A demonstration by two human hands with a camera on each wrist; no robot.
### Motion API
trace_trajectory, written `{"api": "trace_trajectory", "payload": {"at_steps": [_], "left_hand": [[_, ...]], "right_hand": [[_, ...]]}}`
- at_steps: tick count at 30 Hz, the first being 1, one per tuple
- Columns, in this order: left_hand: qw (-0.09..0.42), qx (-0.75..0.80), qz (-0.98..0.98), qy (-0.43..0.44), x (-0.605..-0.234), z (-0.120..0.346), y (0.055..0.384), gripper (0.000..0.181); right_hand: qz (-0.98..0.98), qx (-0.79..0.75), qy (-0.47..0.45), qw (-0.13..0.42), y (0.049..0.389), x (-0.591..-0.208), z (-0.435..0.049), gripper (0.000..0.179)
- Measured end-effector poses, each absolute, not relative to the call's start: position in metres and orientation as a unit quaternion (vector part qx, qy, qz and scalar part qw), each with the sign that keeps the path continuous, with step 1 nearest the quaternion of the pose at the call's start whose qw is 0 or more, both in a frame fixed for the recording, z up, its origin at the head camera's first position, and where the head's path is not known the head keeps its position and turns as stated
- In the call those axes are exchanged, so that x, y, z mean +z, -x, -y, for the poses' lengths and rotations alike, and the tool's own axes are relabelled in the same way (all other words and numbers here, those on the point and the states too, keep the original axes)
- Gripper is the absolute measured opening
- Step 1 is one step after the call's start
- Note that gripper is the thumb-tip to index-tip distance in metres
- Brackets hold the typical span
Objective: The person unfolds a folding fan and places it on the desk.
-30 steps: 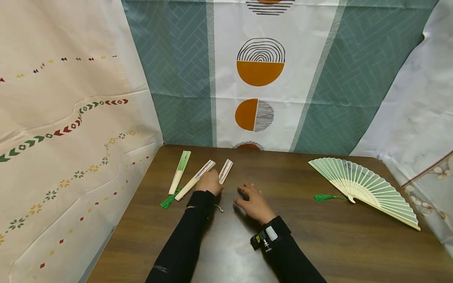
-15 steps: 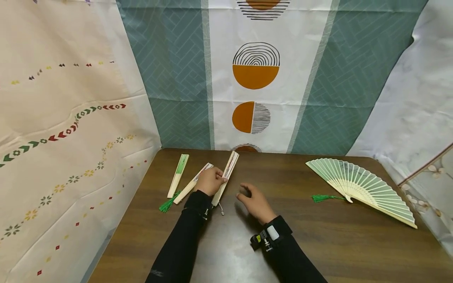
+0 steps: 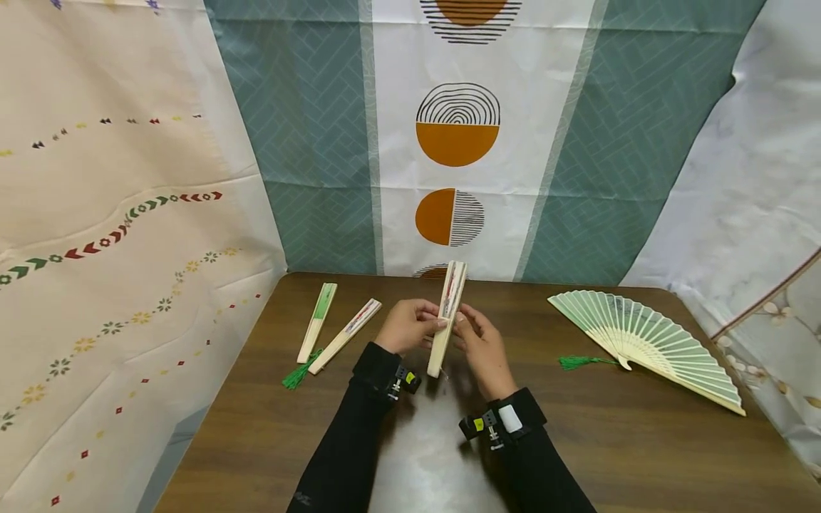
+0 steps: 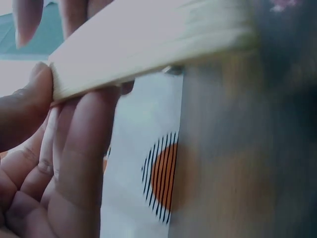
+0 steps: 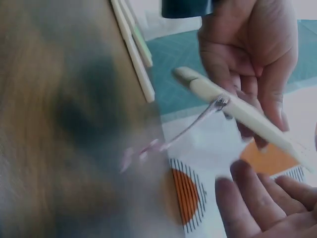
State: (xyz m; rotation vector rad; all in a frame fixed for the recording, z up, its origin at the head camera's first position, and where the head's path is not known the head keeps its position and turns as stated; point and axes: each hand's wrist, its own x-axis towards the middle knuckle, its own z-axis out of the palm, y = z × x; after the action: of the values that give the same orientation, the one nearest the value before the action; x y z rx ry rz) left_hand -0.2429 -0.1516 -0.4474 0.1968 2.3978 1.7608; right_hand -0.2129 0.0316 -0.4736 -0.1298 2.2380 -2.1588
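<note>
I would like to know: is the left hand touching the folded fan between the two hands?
Touching. The left wrist view shows the thumb of the left hand directly against the edge of the folded fan, with no gap.

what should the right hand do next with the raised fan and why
Probably the right hand should pinch the raised folded fan too: only the left hand visibly grips it above the table, and the right fingers hover open beside it.
</note>
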Motion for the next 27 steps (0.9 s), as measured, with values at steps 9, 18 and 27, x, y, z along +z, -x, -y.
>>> {"api": "trace_trajectory", "payload": {"at_steps": [9, 18, 27], "left_hand": [[0.102, 0.566, -0.815, -0.069, -0.449, 0.134, 0.243, 0.02], [0.092, 0.555, -0.824, -0.072, -0.452, 0.133, 0.246, 0.018], [0.103, 0.562, -0.817, -0.072, -0.452, 0.132, 0.244, 0.017]], "right_hand": [[-0.719, -0.692, 0.025, 0.063, 0.217, -0.472, -0.041, 0.039], [-0.717, -0.692, 0.02, 0.077, 0.22, -0.47, -0.044, 0.035], [-0.72, -0.691, -0.007, 0.059, 0.219, -0.47, -0.043, 0.03]]}}
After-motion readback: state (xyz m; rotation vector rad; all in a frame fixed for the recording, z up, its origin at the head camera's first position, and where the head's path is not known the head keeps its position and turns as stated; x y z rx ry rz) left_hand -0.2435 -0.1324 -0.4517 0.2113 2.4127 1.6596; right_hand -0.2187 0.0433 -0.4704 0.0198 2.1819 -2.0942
